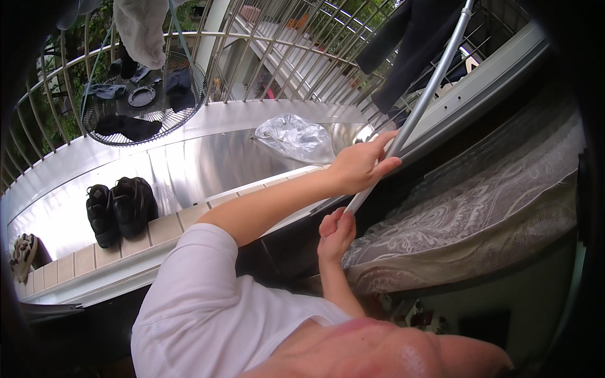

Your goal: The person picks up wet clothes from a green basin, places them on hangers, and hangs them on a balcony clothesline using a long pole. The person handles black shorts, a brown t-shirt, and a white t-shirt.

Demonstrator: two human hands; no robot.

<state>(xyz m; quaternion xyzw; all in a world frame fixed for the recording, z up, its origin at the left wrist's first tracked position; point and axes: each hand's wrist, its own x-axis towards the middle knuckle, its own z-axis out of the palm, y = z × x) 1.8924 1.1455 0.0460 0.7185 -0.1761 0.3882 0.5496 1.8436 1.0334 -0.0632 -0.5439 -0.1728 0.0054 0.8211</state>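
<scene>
A long silvery metal pole (427,90) runs slantwise from the top right of the picture down to my hands; its upper end leaves the frame. My left hand (364,163) grips it, with thumb and fingers around the shaft. Lower down, my right hand (338,231) is closed around the pole's lower part. Dark garments (406,47) hang behind the pole at the upper right. Whether the pole touches them cannot be told. A crumpled clear plastic bag (298,138) lies on the metal ledge (203,165), left of my left hand.
Black shoes (130,208) and a beige shoe (22,257) stand by the tiled sill (165,229). A round hanging mesh rack (182,120) holds dark socks, beside a fluffy grey item (142,33). Metal window bars (222,61) curve behind. A patterned curtain (453,231) hangs at right.
</scene>
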